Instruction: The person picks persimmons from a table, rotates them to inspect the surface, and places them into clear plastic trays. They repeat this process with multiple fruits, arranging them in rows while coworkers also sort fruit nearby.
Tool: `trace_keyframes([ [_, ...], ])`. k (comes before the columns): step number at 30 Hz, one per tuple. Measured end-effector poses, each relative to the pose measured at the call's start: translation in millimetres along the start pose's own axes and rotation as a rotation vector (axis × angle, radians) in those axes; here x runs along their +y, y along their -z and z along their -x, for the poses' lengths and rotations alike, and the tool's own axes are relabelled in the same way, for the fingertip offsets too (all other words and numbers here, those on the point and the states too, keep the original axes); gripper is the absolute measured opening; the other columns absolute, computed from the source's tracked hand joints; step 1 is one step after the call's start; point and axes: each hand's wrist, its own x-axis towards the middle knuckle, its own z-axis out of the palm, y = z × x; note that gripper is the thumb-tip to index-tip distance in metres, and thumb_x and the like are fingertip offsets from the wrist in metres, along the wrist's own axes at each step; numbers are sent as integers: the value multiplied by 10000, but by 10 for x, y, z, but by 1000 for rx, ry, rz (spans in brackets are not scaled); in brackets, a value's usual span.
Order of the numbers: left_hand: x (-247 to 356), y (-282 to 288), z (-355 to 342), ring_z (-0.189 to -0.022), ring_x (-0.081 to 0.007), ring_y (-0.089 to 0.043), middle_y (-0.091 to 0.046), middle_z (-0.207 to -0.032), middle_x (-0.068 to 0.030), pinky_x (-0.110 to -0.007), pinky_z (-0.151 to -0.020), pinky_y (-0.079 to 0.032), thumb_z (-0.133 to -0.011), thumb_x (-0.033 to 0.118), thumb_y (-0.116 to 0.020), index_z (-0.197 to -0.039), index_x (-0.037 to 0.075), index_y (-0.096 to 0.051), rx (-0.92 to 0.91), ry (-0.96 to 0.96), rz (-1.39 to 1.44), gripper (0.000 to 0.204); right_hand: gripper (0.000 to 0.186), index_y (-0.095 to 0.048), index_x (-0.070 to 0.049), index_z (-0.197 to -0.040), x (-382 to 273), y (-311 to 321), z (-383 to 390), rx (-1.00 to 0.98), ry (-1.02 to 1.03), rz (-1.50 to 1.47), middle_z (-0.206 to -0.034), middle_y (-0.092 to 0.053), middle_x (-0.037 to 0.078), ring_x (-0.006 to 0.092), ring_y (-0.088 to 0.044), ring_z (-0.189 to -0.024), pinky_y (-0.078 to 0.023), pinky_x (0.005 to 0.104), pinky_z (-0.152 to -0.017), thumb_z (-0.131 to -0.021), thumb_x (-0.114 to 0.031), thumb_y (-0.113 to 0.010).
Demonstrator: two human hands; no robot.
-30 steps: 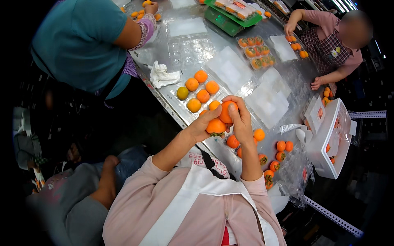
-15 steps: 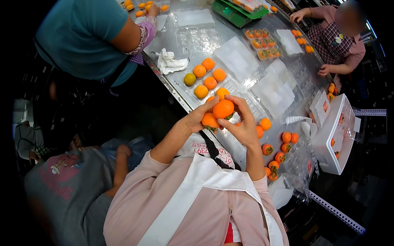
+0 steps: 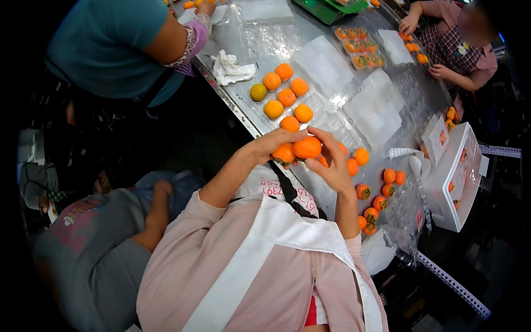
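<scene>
Above the table's near edge, my left hand point(image 3: 266, 145) is closed round an orange persimmon point(image 3: 283, 154). My right hand point(image 3: 335, 167) grips a second persimmon point(image 3: 307, 148) between thumb and fingers, its smooth side up and close beside the first. Just beyond my hands lies a clear plastic tray point(image 3: 319, 117) with moulded hollows. Several persimmons sit in its left part, among them a greenish-yellow persimmon point(image 3: 258, 92). To the right of my right hand are loose persimmons point(image 3: 361, 156) on the metal table point(image 3: 243, 102).
White sheets point(image 3: 323, 62) cover other trays. A crumpled cloth point(image 3: 232, 68) lies at the left edge. Filled trays point(image 3: 359, 47) and a green scale point(image 3: 318, 10) stand farther off. At right is a white foam box point(image 3: 442, 206). Co-workers stand at left point(image 3: 116, 50) and far right point(image 3: 456, 50).
The persimmon in my right hand has turned, so its green calyx no longer shows. My hands stay close together. The far-right co-worker's hand has moved onto persimmons there.
</scene>
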Motion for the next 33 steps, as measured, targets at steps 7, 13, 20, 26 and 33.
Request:
trace_keyframes([
  [7,-58,2,-120,-598,-157,-626,-612,-789,-78,-265,-445,-501,-876,596,-453,-982,13,-586,-20,239,-145,607,556,-444,6,-1313,298,275,145,-208,-220,-258,-1270,-479,95,174,-478,-1167,-398,307,-976,-835,-171,-666],
  [13,-119,-69,-175,-607,-161,-626,-612,-716,-80,-269,-450,-497,-882,584,-450,-969,25,-584,-24,302,-121,582,597,-431,12,-1308,435,255,345,-52,-154,-413,-1278,-476,106,202,-459,-1202,-364,347,-1022,-798,-147,-698],
  [20,-139,-127,-284,-607,-130,-608,-605,-715,-67,-235,-466,-486,-795,613,-576,-944,1,-631,-112,318,-228,633,701,-351,-11,-1373,381,324,455,-133,-129,-419,-1340,-424,112,220,-408,-1255,-334,357,-1050,-781,-137,-706],
  [26,-148,-181,-392,-619,-127,-610,-633,-763,-88,-234,-480,-495,-768,590,-631,-960,-27,-639,-219,364,-357,647,642,-451,-28,-1307,354,448,566,-204,-209,-360,-1308,-446,87,218,-413,-1250,-343,359,-1043,-745,-143,-739],
  [33,-132,-172,-493,-680,-127,-631,-646,-872,-94,-246,-521,-542,-830,408,-637,-1054,-29,-604,-289,340,-287,492,670,-524,-70,-1211,313,305,644,127,-140,-4,-1158,-505,69,201,-508,-1098,-434,331,-929,-626,-163,-837],
])
